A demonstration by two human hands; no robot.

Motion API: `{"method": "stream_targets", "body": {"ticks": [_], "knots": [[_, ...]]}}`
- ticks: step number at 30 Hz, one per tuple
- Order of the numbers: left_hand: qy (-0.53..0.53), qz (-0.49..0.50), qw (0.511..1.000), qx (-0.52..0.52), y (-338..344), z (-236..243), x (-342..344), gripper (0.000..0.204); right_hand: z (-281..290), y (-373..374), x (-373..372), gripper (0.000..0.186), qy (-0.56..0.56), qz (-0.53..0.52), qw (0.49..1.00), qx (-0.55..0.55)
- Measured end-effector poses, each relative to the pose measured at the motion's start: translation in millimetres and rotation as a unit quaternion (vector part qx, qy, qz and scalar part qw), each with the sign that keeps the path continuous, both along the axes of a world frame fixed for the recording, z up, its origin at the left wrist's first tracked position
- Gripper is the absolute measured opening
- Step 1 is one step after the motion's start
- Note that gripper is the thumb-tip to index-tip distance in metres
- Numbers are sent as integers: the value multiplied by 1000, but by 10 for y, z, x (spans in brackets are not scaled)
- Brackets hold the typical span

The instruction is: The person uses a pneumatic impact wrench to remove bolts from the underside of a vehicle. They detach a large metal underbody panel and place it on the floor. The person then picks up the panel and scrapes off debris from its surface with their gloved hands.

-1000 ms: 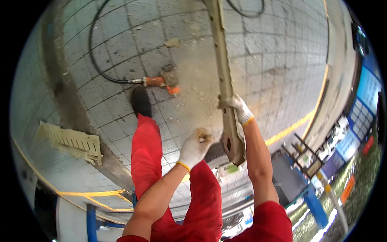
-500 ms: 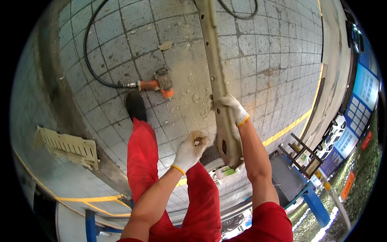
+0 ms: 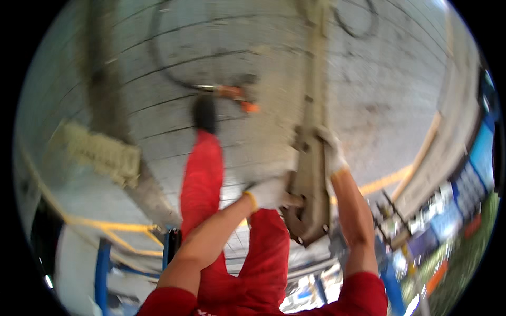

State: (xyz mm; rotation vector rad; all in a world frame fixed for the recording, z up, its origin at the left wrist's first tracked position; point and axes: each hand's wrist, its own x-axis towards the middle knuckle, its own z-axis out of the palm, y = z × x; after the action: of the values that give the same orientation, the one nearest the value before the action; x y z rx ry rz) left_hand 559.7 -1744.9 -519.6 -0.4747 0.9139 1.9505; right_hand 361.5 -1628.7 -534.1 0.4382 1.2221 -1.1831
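A long, dirt-coated metal beam point(image 3: 314, 110) with round holes along it stretches away from me, its broad near end just above my right knee. My right hand point(image 3: 332, 151), in a white knit glove with a yellow cuff, is closed round the beam's right edge. On the left edge, close to the near end, my left hand point(image 3: 270, 194) in a matching glove is closed on the beam, its fingertips beside the large hole. The picture is smeared by motion, so finger detail is soft.
On the tiled floor left of the beam lies an orange and dark air impact wrench point(image 3: 232, 93), joined to a black hose point(image 3: 157, 52). A slotted beige panel point(image 3: 100, 152) lies at the left. Loose dirt covers part of the floor. Blue posts point(image 3: 103, 276) stand at the lower left.
My left hand has come from in front of my leg to the beam's left edge and gripped it. My right hand stays on the beam. The whole view has shifted and blurred.
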Motion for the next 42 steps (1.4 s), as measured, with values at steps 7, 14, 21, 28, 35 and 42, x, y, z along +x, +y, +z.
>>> {"method": "stream_targets", "body": {"ticks": [7, 14, 21, 28, 35, 42], "knots": [[96, 184, 978, -33, 454, 52, 596, 82, 405, -511, 282, 59, 79, 104, 990, 58], [-187, 277, 941, -45, -865, 977, 1373, 67, 568, -2710, 1050, 65, 103, 221, 969, -42], [-141, 706, 648, -250, -2632, 567, 1885, 49, 906, -5365, 2195, 116, 257, 446, 846, -137], [-179, 870, 455, -70, -4162, 973, 2758, 43, 1715, -4936, 2189, 94, 225, 466, 839, -171], [-326, 574, 725, -196, -2885, 1211, 2732, 41, 1057, -1717, 1318, 35, 147, 275, 948, 64], [-258, 494, 830, 0, -1334, 1596, 1869, 18, 1422, 2800, 1959, 45, 331, 425, 773, 334]]}}
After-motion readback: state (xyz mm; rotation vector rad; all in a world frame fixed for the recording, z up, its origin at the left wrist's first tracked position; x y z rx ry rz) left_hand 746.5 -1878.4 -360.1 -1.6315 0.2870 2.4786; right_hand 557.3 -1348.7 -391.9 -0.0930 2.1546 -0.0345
